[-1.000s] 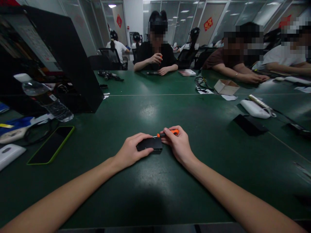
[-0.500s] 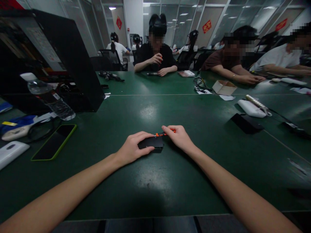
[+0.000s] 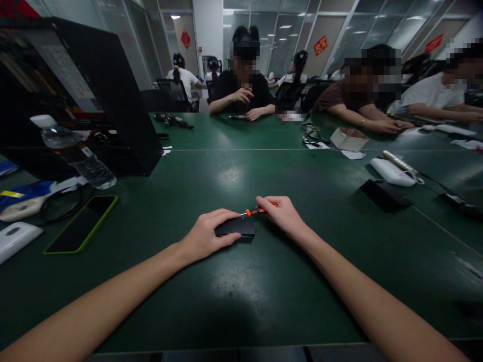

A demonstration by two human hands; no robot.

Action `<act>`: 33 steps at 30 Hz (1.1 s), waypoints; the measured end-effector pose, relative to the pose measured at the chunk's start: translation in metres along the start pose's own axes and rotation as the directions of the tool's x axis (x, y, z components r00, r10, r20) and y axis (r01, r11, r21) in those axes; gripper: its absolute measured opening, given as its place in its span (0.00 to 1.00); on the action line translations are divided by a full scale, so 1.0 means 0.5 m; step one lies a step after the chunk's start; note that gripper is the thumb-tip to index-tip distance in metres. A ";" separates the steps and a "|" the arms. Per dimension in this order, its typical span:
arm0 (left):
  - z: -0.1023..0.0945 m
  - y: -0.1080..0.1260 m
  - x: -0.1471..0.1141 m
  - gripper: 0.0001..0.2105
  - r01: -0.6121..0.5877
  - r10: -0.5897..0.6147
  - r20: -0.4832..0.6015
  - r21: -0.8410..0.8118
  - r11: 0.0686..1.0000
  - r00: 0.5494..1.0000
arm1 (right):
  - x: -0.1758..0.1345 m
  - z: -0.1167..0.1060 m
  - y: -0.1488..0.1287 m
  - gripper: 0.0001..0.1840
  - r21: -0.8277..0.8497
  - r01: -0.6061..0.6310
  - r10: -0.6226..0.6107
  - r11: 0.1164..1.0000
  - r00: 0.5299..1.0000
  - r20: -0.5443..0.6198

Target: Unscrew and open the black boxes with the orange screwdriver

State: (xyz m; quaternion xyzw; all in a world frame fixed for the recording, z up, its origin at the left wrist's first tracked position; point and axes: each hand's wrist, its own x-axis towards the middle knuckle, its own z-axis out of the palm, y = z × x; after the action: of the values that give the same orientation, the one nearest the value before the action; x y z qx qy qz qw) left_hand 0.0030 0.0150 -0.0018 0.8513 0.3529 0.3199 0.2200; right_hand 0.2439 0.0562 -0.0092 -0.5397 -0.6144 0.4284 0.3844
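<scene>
At lower left and lower right of the frame, a left forearm [image 3: 124, 290] and a right forearm [image 3: 362, 299], both bare, taper to slim wrists [image 3: 181, 254], with a bare left hand [image 3: 207, 234] and bare right hand [image 3: 286, 213], slender-fingered.

A flat black box [image 3: 242, 227] lies level on the green table [image 3: 230, 286]. An orange-and-black screwdriver [image 3: 258, 210] slants by its far edge, metal shaft pointing left

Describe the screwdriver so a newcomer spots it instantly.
On the green table, centre foreground, the left hand holds a flat black box. The right hand holds the screwdriver by the box's far edge; its orange parts set it apart from the dark box.
</scene>
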 end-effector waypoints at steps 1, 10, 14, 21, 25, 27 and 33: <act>0.001 -0.001 -0.001 0.19 -0.001 0.001 -0.001 0.002 1.000 1.000 | 0.001 -0.002 0.002 0.31 0.013 0.001 -0.001 1.000 1.000 -0.025; -0.001 0.002 -0.002 0.18 0.009 -0.009 -0.010 -0.003 1.000 1.000 | 0.007 -0.010 0.015 0.27 0.079 -0.011 0.018 0.997 0.995 -0.096; -0.001 0.004 -0.003 0.18 -0.017 0.017 0.016 -0.020 1.000 1.000 | 0.008 -0.011 0.014 0.26 0.079 -0.014 0.019 0.997 0.998 -0.065; 0.000 0.005 -0.005 0.19 -0.048 0.049 0.039 -0.016 0.999 0.998 | 0.003 0.001 0.007 0.28 0.052 -0.028 0.022 0.998 0.995 0.100; 0.000 0.004 -0.007 0.20 -0.082 0.083 0.047 -0.021 0.996 0.995 | 0.001 0.004 0.001 0.29 0.064 -0.075 0.063 0.995 0.983 0.170; 0.000 0.003 -0.007 0.20 -0.094 0.095 0.042 -0.023 0.995 0.995 | 0.000 0.004 0.000 0.28 0.135 -0.113 0.087 0.984 0.979 0.181; 0.001 0.000 -0.008 0.20 -0.108 0.109 0.031 -0.034 0.994 0.994 | 0.002 0.001 0.003 0.27 0.313 -0.158 0.084 0.936 0.968 0.237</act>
State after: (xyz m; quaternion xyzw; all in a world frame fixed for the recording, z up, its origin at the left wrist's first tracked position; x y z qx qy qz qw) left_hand 0.0010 0.0122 -0.0037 0.8708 0.2972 0.3231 0.2215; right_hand 0.2438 0.0573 -0.0109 -0.4540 -0.5383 0.6049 0.3718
